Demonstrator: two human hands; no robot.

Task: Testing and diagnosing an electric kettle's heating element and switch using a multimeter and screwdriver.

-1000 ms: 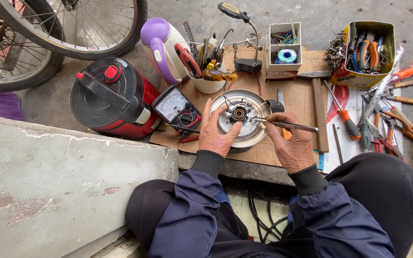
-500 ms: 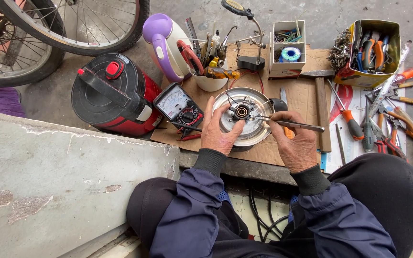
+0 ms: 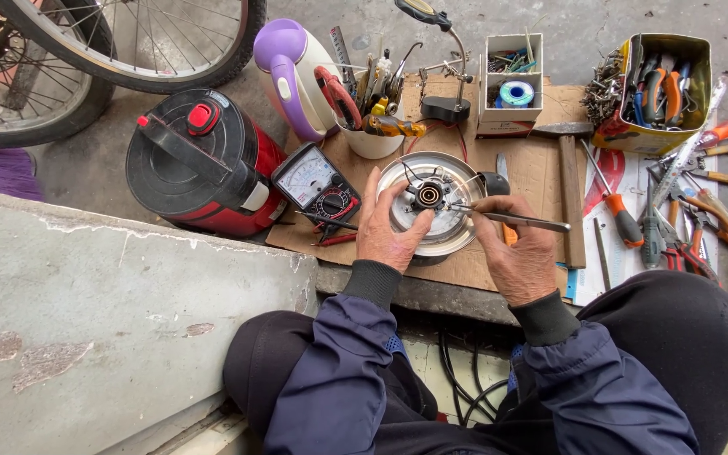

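Note:
An upturned steel kettle base point(image 3: 452, 221) with wiring at its centre rests on a sheet of cardboard point(image 3: 541, 173). My left hand point(image 3: 388, 229) grips its left rim, thumb near the centre part. In my right hand point(image 3: 520, 259) is a pair of metal tweezers point(image 3: 511, 219), held at the base's right side, its tip reaching toward the black-ringed centre fitting point(image 3: 429, 195). Both sleeves are dark blue.
A black-and-red cooker point(image 3: 200, 164) and an analogue multimeter point(image 3: 316, 187) lie left. A purple kettle point(image 3: 297, 76), a cup of tools point(image 3: 374, 126), a small box point(image 3: 511, 84), a hammer point(image 3: 569, 181), screwdrivers and pliers point(image 3: 684, 232) lie around. A bicycle wheel point(image 3: 128, 42) stands behind.
The tweezers' tip has moved a little closer to the centre fitting. My left hand stays on the rim.

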